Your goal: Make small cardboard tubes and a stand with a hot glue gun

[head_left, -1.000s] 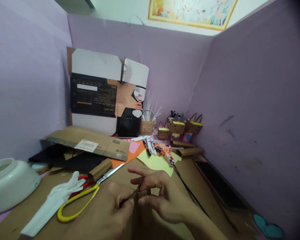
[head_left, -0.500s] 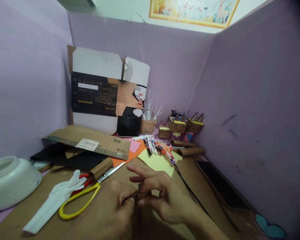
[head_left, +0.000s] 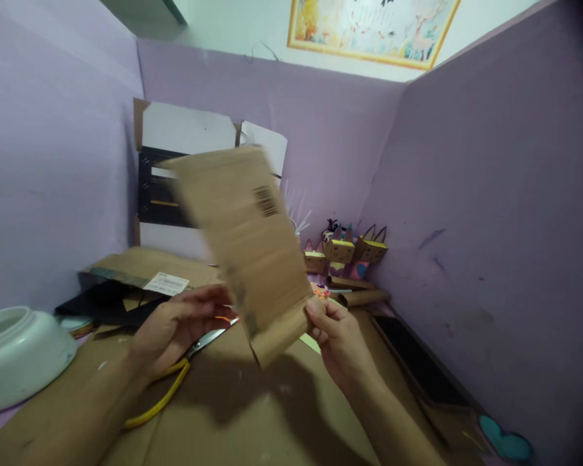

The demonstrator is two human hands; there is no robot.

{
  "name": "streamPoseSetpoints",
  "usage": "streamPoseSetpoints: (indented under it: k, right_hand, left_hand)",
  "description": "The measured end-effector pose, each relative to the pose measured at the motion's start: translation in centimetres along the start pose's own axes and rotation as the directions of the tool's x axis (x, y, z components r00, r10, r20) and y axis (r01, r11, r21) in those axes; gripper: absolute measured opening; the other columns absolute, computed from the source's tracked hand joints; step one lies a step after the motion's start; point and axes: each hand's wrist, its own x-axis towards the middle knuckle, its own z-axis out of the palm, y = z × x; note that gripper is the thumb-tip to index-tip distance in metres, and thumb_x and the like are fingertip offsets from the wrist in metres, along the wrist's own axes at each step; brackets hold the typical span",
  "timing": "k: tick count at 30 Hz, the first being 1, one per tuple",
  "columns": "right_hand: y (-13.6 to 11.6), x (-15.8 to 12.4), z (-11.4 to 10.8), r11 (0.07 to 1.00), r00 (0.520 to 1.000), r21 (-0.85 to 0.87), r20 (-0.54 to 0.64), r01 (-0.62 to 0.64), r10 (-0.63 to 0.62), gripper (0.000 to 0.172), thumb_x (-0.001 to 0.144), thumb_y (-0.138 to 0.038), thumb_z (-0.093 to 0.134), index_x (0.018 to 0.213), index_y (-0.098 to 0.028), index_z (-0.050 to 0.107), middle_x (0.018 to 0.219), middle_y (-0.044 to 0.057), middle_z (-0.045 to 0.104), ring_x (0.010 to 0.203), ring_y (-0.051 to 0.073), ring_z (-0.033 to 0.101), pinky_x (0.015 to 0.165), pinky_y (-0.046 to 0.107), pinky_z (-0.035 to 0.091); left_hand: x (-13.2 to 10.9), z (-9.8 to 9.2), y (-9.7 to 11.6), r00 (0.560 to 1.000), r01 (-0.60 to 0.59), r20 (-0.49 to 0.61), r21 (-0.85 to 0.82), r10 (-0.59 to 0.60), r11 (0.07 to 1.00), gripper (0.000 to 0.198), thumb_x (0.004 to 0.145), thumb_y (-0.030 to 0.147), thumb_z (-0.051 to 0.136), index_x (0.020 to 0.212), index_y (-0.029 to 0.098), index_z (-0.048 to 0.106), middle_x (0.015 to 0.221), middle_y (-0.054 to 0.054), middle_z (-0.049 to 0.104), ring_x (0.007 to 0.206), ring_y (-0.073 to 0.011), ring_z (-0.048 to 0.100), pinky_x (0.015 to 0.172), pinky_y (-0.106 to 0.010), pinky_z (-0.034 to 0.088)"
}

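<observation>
Cardboard sheet (head_left: pixel 245 239) stands raised and blurred between both hands: right hand (head_left: pixel 337 336) pinches its lower corner, left hand (head_left: pixel 175 327) grips its lower left edge.

A cardboard-covered table (head_left: pixel 252 414) carries yellow-handled scissors (head_left: pixel 175 382), a white bowl (head_left: pixel 19 356) and cardboard rolls (head_left: pixel 362 298).

cardboard sheet (head_left: pixel 245 239): plain brown, black barcode at 1 o'clock
scissors (head_left: pixel 162 395): yellow handle
bowl (head_left: pixel 14 356): white
partition walls (head_left: pixel 490 194): lilac
</observation>
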Motion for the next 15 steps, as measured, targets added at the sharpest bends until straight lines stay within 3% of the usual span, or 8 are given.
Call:
streamPoseSetpoints:
  k: [2,5,8,11,15]
  right_hand:
    - [1.3,-0.4,-0.2,0.992,0.994,0.129,-0.107,-0.006,0.020,0.021,0.058,-0.033,0.076,0.062,-0.016,0.064,0.062,-0.002,0.060,0.061,0.011,0.053,0.062,0.022,0.044]
    - [3.0,-2.5,-0.3,0.993,0.990,0.112,-0.136,-0.024,0.039,0.022,0.060,-0.035,0.075,0.064,-0.016,0.066,0.063,-0.001,0.061,0.065,0.013,0.054,0.066,0.024,0.045]
    - [3.5,-4.9,-0.2,0.995,0.994,-0.035,-0.059,-0.091,0.088,0.022,0.063,-0.035,0.073,0.072,-0.016,0.069,0.073,0.003,0.066,0.072,0.018,0.058,0.070,0.027,0.046]
    - [3.2,-6.4,-0.2,0.969,0.977,-0.153,0.060,-0.196,0.207,0.023,0.064,-0.036,0.073,0.073,-0.015,0.071,0.079,0.007,0.068,0.074,0.020,0.061,0.068,0.028,0.047]
    - [3.2,-6.9,-0.4,0.911,0.893,-0.130,0.189,-0.391,0.409,0.027,0.063,-0.039,0.073,0.069,-0.013,0.071,0.060,0.005,0.066,0.057,0.017,0.060,0.060,0.027,0.046]
  left_hand:
    - [-0.3,-0.3,-1.0,0.997,-0.022,0.076,-0.125,0.031,0.992,0.051,0.056,0.014,0.058,0.106,0.018,0.064,0.115,-0.008,0.062,0.108,-0.0282,0.053,0.090,-0.036,0.040]
    - [-0.9,1.1,-2.6,0.994,-0.021,0.097,-0.222,0.044,0.975,0.059,0.058,0.013,0.064,0.116,0.018,0.057,0.121,-0.010,0.059,0.111,-0.0295,0.051,0.091,-0.037,0.040]
    - [-1.2,2.9,-3.7,0.998,0.068,0.006,-0.278,-0.069,0.958,0.045,0.071,0.019,0.064,0.115,0.017,0.058,0.113,-0.012,0.064,0.104,-0.0278,0.058,0.088,-0.039,0.044]
    - [-1.6,4.1,-4.5,0.979,0.169,-0.064,-0.271,-0.193,0.948,0.043,0.069,0.025,0.068,0.110,0.012,0.062,0.102,-0.014,0.069,0.098,-0.0307,0.061,0.087,-0.043,0.046]
    - [-2.7,4.9,-5.2,0.965,0.099,-0.241,-0.028,-0.102,0.995,0.040,0.067,0.031,0.070,0.104,0.015,0.066,0.102,-0.010,0.070,0.099,-0.0285,0.061,0.092,-0.039,0.044]
